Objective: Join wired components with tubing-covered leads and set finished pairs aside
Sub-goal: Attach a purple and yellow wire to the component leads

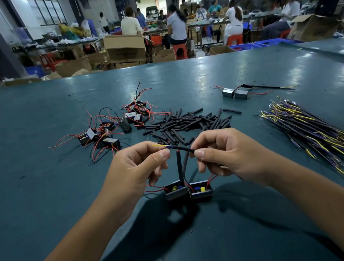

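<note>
Above the teal tabletop (183, 78), the left hand (137, 167) and right hand (225, 155) are pinching a black tubing-covered lead (181, 148) over two dangling black boxy wired components (188, 190), whose weight is threatening, seemingly, to pull the unfinished joint apart.

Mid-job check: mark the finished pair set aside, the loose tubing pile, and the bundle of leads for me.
finished pair (235, 93): head view, on the seam where its two grey blocks meet.
tubing pile (189, 122): head view, on the middle of the black heap.
bundle of leads (311, 129): head view, on the middle of the strands.
</note>
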